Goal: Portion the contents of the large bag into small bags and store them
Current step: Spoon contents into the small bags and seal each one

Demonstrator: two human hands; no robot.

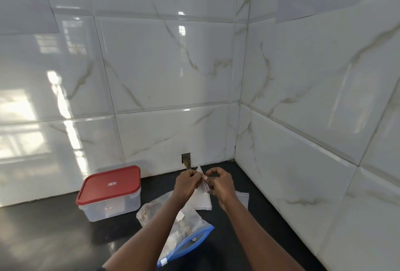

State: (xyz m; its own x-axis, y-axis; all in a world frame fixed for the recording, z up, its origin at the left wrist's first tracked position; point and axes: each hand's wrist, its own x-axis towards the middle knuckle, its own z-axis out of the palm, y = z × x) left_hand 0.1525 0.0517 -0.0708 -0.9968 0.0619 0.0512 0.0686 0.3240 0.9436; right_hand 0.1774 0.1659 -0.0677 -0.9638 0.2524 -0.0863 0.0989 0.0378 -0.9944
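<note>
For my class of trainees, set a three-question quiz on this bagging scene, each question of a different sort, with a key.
1. True or false: the red lid sits closed on the container.
2. How many hands hold the small clear bag? A) none B) one C) two
3. Fill in: the large bag has a ___ zip edge.
Key: 1 true; 2 C, left hand and right hand both pinch it; 3 blue.

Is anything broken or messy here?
Yes: a small square hole is cut in the wall tile just above the counter, with brown grime at its bottom edge. Nothing looks spilled.
</note>
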